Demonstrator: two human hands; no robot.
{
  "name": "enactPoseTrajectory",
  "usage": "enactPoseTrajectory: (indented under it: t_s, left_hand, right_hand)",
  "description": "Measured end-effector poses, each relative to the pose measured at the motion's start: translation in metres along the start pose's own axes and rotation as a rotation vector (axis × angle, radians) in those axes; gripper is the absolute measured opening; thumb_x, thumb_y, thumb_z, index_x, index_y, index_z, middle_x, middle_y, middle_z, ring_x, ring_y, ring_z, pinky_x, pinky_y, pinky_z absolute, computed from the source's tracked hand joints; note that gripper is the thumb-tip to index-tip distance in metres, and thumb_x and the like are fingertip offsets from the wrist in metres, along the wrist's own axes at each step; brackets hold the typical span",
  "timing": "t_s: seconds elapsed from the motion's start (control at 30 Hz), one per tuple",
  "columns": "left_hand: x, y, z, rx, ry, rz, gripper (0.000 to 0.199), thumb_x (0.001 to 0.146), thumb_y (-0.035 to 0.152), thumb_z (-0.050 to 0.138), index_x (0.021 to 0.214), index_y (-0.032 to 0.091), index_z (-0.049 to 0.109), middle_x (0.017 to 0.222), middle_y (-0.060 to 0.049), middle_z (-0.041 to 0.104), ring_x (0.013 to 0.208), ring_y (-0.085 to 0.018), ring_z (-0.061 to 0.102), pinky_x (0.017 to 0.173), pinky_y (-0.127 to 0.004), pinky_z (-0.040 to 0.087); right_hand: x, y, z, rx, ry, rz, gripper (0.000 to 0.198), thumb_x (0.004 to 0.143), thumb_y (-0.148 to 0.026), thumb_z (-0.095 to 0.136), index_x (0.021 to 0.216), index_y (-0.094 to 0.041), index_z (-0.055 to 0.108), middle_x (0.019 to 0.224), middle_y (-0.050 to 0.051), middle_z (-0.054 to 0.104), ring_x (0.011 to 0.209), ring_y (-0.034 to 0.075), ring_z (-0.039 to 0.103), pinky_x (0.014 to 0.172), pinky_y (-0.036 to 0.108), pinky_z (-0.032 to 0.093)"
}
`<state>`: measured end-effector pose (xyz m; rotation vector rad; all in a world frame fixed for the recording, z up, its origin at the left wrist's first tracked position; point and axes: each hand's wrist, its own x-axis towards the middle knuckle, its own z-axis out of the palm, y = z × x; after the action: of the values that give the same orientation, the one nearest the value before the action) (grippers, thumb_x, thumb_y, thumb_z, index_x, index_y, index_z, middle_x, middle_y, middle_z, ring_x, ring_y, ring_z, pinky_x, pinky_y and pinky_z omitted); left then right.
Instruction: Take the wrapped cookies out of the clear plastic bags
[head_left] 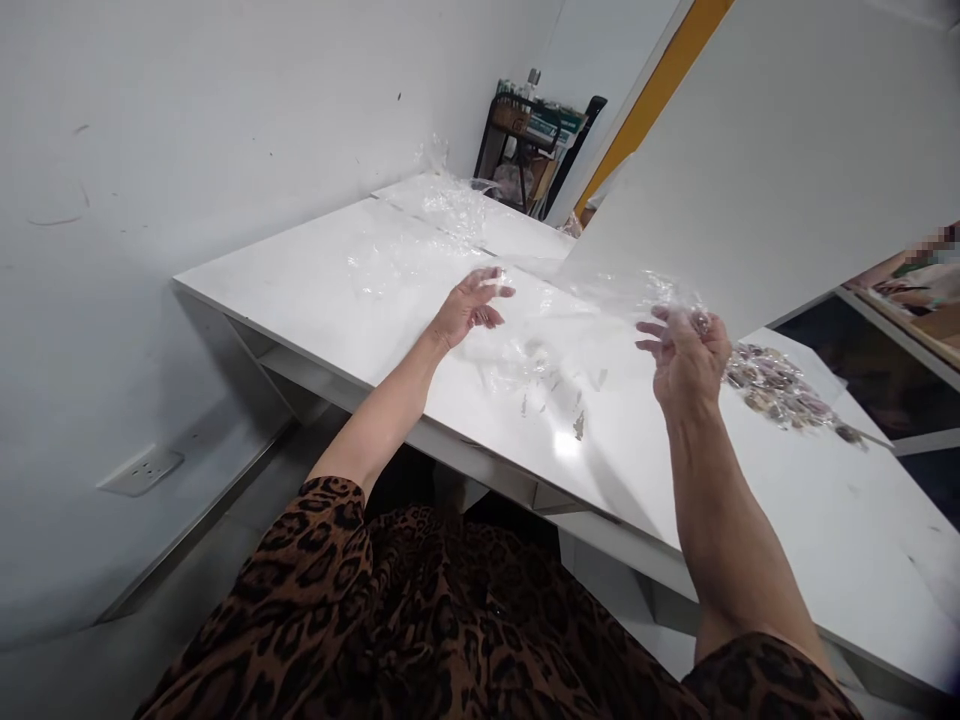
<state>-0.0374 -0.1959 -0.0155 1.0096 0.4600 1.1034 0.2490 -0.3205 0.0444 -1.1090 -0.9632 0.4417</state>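
Note:
My right hand [686, 350] pinches a sheet of thin clear plastic film [600, 285] between thumb and fingers, above the white table. A small shiny bit shows at its knuckles, too unclear to name. The film stretches leftward toward my left hand [474, 308], whose fingers are curved and apart. A glint of plastic lies at the left fingertips; whether they touch it is hard to tell. Below and between both hands, more clear plastic [525, 365] shines on the tabletop, beside several small dark worn marks. To the right of my right hand lies a pile of small wrapped pieces [784, 390].
Crumpled clear plastic [454, 205] lies at the table's [277, 265] far left. A large pale panel [750, 150] rises behind the right side. Beyond the table stands a dark rack [517, 125] with boxes. A wall with an outlet [142, 468] borders the left.

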Motion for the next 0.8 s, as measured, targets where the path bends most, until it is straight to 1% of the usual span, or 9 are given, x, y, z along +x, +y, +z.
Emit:
enactPoseTrajectory:
  t_s: [0.13, 0.2, 0.33, 0.4, 0.5, 0.6, 0.67, 0.73, 0.8]
  left_hand:
    - [-0.007, -0.010, 0.012, 0.113, -0.301, -0.089, 0.076, 0.081, 0.045, 0.084, 0.148, 0.025, 0.053, 0.141, -0.016, 0.066, 0.071, -0.015, 0.076, 0.060, -0.027, 0.055]
    - [-0.009, -0.016, 0.015, 0.157, -0.396, -0.129, 0.086, 0.075, 0.048, 0.089, 0.149, 0.027, 0.052, 0.138, -0.015, 0.067, 0.077, -0.016, 0.077, 0.064, -0.028, 0.056]
    - [-0.008, -0.026, 0.014, 0.261, -0.390, -0.158, 0.058, 0.071, 0.043, 0.092, 0.116, 0.015, 0.068, 0.085, -0.004, 0.075, 0.062, -0.012, 0.069, 0.056, -0.023, 0.047]
    - [-0.005, -0.028, 0.013, 0.246, -0.275, -0.119, 0.040, 0.075, 0.042, 0.089, 0.094, 0.013, 0.068, 0.064, 0.001, 0.066, 0.049, -0.007, 0.057, 0.049, -0.021, 0.038]
    - [-0.001, -0.027, 0.013, 0.129, -0.103, -0.056, 0.035, 0.079, 0.042, 0.085, 0.085, 0.014, 0.066, 0.065, 0.001, 0.068, 0.044, -0.003, 0.046, 0.046, -0.021, 0.032]
    - [-0.003, -0.024, 0.016, 0.086, -0.149, -0.065, 0.035, 0.078, 0.043, 0.086, 0.089, 0.014, 0.069, 0.077, -0.002, 0.072, 0.053, -0.004, 0.052, 0.051, -0.021, 0.038]
    - [-0.007, -0.024, 0.018, 0.156, -0.271, -0.128, 0.034, 0.076, 0.042, 0.086, 0.085, 0.014, 0.069, 0.075, -0.002, 0.070, 0.059, -0.007, 0.056, 0.055, -0.021, 0.041]
    - [-0.010, -0.026, 0.018, 0.253, -0.370, -0.194, 0.032, 0.075, 0.039, 0.086, 0.081, 0.014, 0.065, 0.073, -0.001, 0.065, 0.062, -0.007, 0.057, 0.055, -0.021, 0.043]
    - [-0.011, -0.030, 0.017, 0.330, -0.349, -0.204, 0.033, 0.072, 0.035, 0.086, 0.084, 0.015, 0.062, 0.076, 0.002, 0.061, 0.060, -0.007, 0.056, 0.052, -0.020, 0.042]
  right_hand:
    - [-0.025, 0.004, 0.044, 0.000, -0.202, 0.026, 0.043, 0.073, -0.050, 0.082, 0.087, -0.023, 0.051, 0.110, 0.004, 0.070, 0.087, 0.016, 0.070, 0.063, 0.025, 0.054]
    - [-0.042, 0.009, 0.068, -0.038, -0.337, 0.027, 0.042, 0.076, -0.055, 0.080, 0.086, -0.023, 0.054, 0.107, 0.004, 0.070, 0.089, 0.016, 0.068, 0.070, 0.028, 0.055]
    - [-0.065, 0.019, 0.096, -0.087, -0.599, 0.032, 0.042, 0.080, -0.061, 0.075, 0.085, -0.023, 0.058, 0.090, 0.003, 0.067, 0.085, 0.018, 0.064, 0.079, 0.036, 0.055]
    - [-0.068, 0.023, 0.096, -0.093, -0.558, -0.002, 0.041, 0.080, -0.059, 0.077, 0.092, -0.023, 0.063, 0.102, 0.005, 0.068, 0.095, 0.020, 0.065, 0.086, 0.040, 0.054]
    - [-0.064, 0.028, 0.083, -0.177, -0.345, -0.056, 0.047, 0.077, -0.056, 0.081, 0.110, -0.025, 0.065, 0.128, 0.008, 0.065, 0.118, 0.025, 0.061, 0.095, 0.042, 0.052]
    - [-0.063, 0.035, 0.072, -0.269, -0.304, -0.013, 0.064, 0.070, -0.056, 0.086, 0.123, -0.029, 0.061, 0.141, 0.009, 0.060, 0.124, 0.027, 0.058, 0.091, 0.040, 0.053]
    - [-0.066, 0.041, 0.070, -0.238, -0.366, 0.067, 0.062, 0.068, -0.054, 0.087, 0.117, -0.027, 0.061, 0.129, 0.008, 0.065, 0.110, 0.024, 0.064, 0.080, 0.035, 0.054]
    - [-0.070, 0.047, 0.071, -0.161, -0.389, 0.159, 0.049, 0.068, -0.051, 0.085, 0.101, -0.024, 0.062, 0.100, 0.005, 0.070, 0.086, 0.019, 0.065, 0.066, 0.030, 0.049]
    - [-0.074, 0.053, 0.072, -0.076, -0.325, 0.223, 0.040, 0.067, -0.046, 0.083, 0.088, -0.023, 0.059, 0.075, -0.001, 0.064, 0.067, 0.015, 0.059, 0.058, 0.027, 0.043]
